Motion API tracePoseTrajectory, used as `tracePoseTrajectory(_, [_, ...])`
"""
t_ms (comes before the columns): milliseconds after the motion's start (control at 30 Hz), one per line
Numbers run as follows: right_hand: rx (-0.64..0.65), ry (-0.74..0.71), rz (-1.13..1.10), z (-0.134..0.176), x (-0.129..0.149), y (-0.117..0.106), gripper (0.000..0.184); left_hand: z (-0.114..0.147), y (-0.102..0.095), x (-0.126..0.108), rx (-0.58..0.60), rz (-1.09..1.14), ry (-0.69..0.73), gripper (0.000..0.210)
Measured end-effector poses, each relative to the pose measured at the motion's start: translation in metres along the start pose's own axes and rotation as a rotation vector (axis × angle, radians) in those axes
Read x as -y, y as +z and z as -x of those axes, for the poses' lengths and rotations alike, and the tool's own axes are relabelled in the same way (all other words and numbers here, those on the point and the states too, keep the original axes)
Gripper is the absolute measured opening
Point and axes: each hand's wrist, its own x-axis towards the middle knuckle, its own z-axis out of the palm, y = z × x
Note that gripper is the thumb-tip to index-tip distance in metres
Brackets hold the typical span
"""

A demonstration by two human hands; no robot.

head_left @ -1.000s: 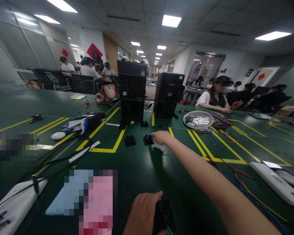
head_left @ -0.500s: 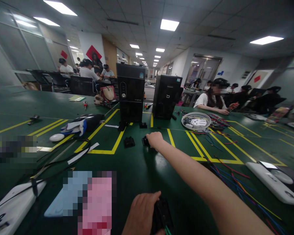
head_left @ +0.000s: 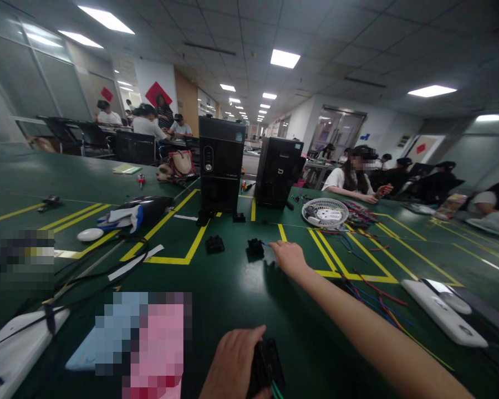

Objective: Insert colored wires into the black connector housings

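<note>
My left hand (head_left: 233,360) is wrapped around a black plastic part (head_left: 269,360) at the bottom of the view, with green wires (head_left: 276,390) leading from it. Farther forward, my right hand (head_left: 289,257) is pinched on what looks like a short blue wire (head_left: 266,244). The wire's far end reaches a small black block (head_left: 255,248) on the green table, and the fingers are apart from the block. Another black block (head_left: 215,244) lies to its left. Behind it, a smaller black piece (head_left: 238,217) sits in front of the computer towers.
Two black computer towers, the left one (head_left: 219,166) and the right one (head_left: 278,173), stand ahead. A white basket (head_left: 325,213) and loose coloured wires (head_left: 378,302) lie to the right. Power banks, cables and blurred blue and pink items lie near the edges. A person (head_left: 353,177) sits across the table.
My right hand has drawn back to the right from the small black block, with a blue wire now showing between them. My left hand still holds the black part; the view has shifted slightly.
</note>
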Motion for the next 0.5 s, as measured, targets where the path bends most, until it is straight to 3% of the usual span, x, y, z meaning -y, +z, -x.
tracePoseTrajectory(300, [-0.037,0.195,-0.058,0.039,-0.052,-0.004,0.028,0.002,-0.001,-0.002,-0.07,0.001,0.045,0.083])
tracePoseTrajectory(400, [-0.08,0.175,-0.155,0.059,-0.044,-0.014,0.028,0.002,-0.003,-0.005,-0.119,0.0,0.067,0.083])
tracePoseTrajectory(500, [-0.04,0.052,-0.309,0.093,-0.017,-0.024,0.024,0.002,-0.005,-0.009,-0.187,-0.008,0.067,0.083])
